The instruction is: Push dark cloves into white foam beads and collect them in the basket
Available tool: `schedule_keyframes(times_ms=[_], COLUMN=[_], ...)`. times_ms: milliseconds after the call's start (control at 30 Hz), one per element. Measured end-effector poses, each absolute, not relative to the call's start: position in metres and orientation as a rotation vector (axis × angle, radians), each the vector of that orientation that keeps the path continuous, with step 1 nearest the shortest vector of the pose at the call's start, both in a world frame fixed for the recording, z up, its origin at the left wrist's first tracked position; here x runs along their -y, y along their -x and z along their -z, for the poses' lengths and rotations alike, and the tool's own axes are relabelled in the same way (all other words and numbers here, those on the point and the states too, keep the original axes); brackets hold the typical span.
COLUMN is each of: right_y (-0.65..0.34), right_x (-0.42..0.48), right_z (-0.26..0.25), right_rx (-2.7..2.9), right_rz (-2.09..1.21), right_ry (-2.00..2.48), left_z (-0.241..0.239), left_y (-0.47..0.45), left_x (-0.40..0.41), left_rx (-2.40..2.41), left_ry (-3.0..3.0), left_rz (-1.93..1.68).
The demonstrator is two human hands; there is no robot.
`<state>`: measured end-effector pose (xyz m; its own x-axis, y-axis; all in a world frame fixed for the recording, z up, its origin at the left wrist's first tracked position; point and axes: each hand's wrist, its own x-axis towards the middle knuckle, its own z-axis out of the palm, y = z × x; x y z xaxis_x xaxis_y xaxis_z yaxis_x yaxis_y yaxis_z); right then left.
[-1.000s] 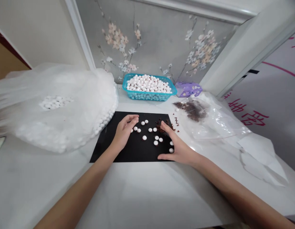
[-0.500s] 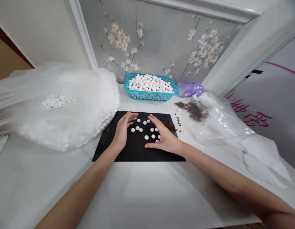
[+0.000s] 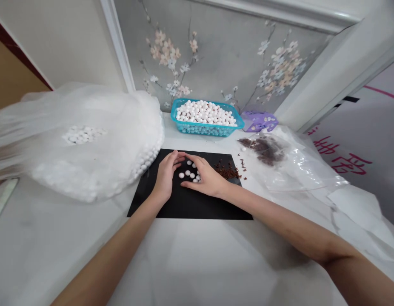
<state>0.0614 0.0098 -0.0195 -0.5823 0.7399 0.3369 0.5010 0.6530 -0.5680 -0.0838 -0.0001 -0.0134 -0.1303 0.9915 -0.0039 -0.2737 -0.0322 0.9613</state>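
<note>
A black mat (image 3: pixel 190 204) lies on the white table. Several small white beads (image 3: pixel 188 173) sit bunched together on it between my two hands. My left hand (image 3: pixel 167 176) stands on edge at the left of the beads, fingers together and curved around them. My right hand (image 3: pixel 206 177) cups the beads from the right, fingers stretched out, its fingertips nearly touching the left hand's. Neither hand grips anything. A little heap of dark red-brown bits (image 3: pixel 228 171) lies on the mat just right of my right hand.
A turquoise basket (image 3: pixel 206 127) heaped with white beads stands at the back. A large clear bag of white beads (image 3: pixel 88 144) fills the left. A clear bag with red-brown bits (image 3: pixel 273 153), a purple packet (image 3: pixel 259 121) and white paper (image 3: pixel 359 208) lie at the right.
My right hand has swept leftward across the mat, pushing the scattered beads into a tight bunch against my left hand. The red-brown heap is now uncovered.
</note>
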Motion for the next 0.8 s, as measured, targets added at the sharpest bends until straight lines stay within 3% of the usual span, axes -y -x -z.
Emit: schedule_keyframes(times_ms=[133,367,600,800], right_y=[-0.073,-0.161,-0.201,-0.186], right_x=[-0.018,-0.066,-0.082,-0.067], right_z=[0.005,-0.018,0.007,-0.001], right_rx=[2.266,2.037,2.015,1.960], right_rz=[-0.295,0.048,0.017,0.013], right_ry=[1.082,1.698,2.015,1.931], left_z=[0.012,0.011,0.011,0.002], left_y=[0.084,0.084,0.085,0.078], left_x=[0.000,0.001,0.003,0.017], left_rx=[-1.096,-1.120,-1.202,-1.307], left_ry=[-0.934,-0.976,-1.152,-1.832], left_rz=[-1.429,-1.415,-1.398,-1.301])
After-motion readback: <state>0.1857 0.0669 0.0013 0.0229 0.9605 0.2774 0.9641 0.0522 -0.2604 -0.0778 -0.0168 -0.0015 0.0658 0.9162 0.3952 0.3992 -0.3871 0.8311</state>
